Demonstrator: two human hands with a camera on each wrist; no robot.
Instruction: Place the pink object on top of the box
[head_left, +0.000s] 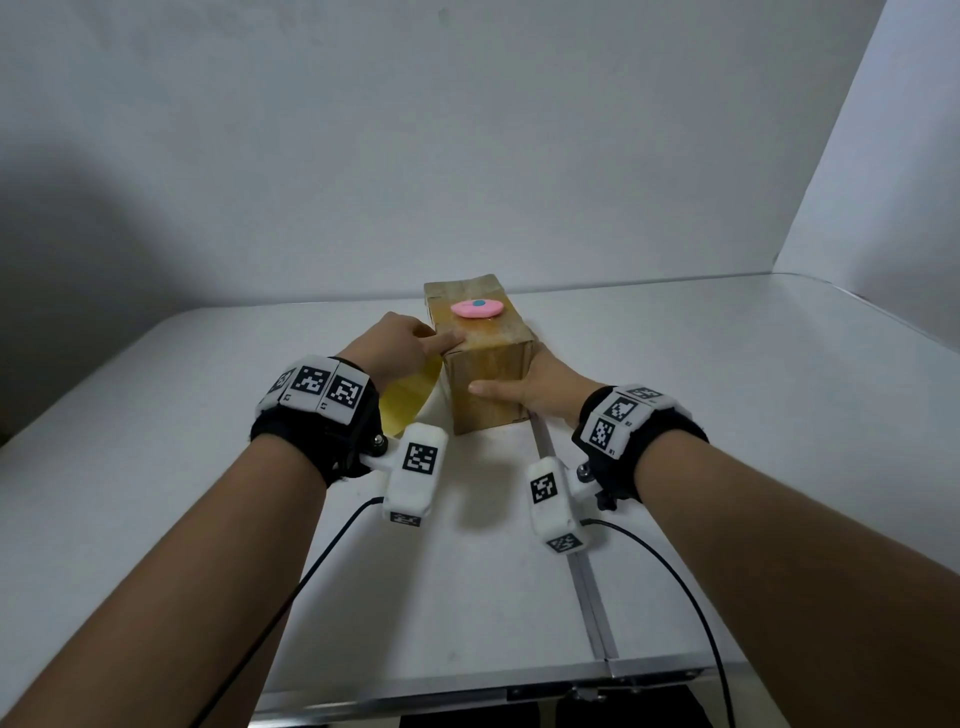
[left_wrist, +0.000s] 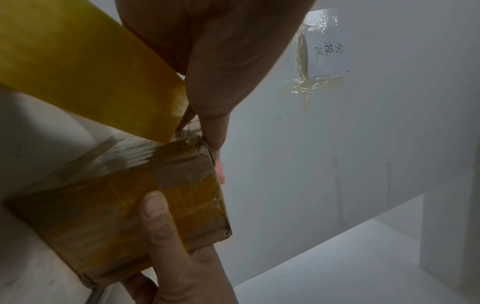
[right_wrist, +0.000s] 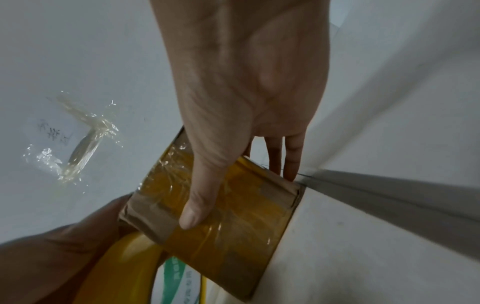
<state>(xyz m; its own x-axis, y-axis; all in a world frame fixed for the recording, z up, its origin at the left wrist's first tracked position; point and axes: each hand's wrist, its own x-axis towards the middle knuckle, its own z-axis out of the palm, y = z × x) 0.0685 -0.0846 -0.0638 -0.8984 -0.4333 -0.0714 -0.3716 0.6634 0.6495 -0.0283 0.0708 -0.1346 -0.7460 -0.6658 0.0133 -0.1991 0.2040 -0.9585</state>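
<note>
Already the cardboard box (head_left: 483, 358) wears several bands of yellowish packing tape across its top and near face, so the wrapping looks, by my judgement, well under way rather than finished; bare brown cardboard shows at the corners in the left wrist view. It stands upright on the white surface (head_left: 727, 415), with a small pink piece bearing a blue dot (head_left: 477, 308) lying on its top. The left hand (head_left: 397, 345) lays a straight forefinger on the top near edge while the roll of yellow tape (head_left: 408, 400) sits under its palm; how the other fingers grip the roll I cannot tell. The right hand (head_left: 540, 387) clasps the box's right side, thumb curled across the front face. Pressing down the strip and cutting it free seem left.
</note>
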